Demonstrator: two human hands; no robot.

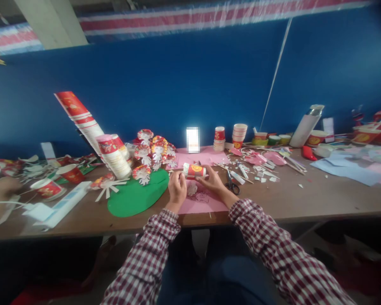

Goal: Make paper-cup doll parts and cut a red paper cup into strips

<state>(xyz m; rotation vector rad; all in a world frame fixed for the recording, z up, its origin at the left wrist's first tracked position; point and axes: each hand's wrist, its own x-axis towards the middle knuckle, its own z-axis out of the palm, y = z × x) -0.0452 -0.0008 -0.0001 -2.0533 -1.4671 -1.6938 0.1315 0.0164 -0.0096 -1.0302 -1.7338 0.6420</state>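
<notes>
A red paper cup [196,170] with a yellow print lies on its side between my hands, above a pink sheet [214,206]. My right hand [215,181] grips its right end, thumb and fingers around it. At the cup's other end, my left hand [178,188] is closed; what its fingers pinch is hidden. Just below the cup, a small pale paper piece [192,189] rests among dark scraps on the pink sheet. Black-handled scissors [232,185] lie to the right of my right hand.
Left of my hands are a green oval sheet [136,199], cut-cup flowers [142,152], leaning cup stacks [114,156] and a power strip [65,205]. Paper scraps [263,169] and sticks are scattered at right. A bright phone-like screen [193,140] stands behind. Another person's blurred hand [1,195] is far left.
</notes>
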